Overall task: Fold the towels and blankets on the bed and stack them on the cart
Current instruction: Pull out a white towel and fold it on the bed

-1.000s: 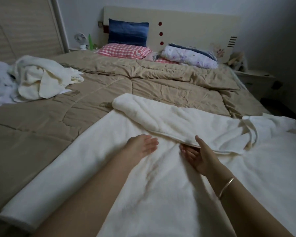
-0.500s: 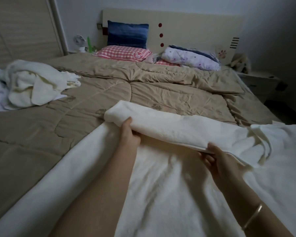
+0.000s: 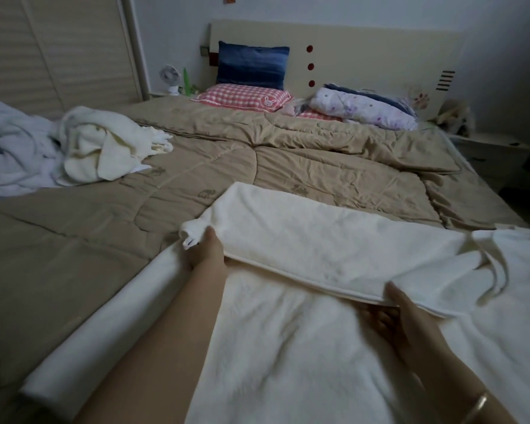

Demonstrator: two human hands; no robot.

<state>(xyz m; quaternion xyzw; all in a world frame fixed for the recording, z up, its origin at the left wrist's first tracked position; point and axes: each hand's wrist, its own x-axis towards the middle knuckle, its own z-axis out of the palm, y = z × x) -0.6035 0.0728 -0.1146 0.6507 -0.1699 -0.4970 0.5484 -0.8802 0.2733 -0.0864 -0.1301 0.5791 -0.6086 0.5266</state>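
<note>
On the near half of the bed (image 3: 288,166), a big cream blanket (image 3: 288,347) lies spread out, plush and fluffy, its far edge doubled back into a long soft flap. The left hand (image 3: 207,250) pinches that flap's corner at about 11 o'clock; the right hand (image 3: 392,313) has its thumb on top and fingers tucked under the flap's edge at 2 o'clock. So it's mid-fold. My guess is the next move means drawing that flap toward the near edge and lining the corners up evenly. More crumpled towels (image 3: 104,148) sit piled at 10 o'clock on the quilted tan cover. No cart in sight.
</note>
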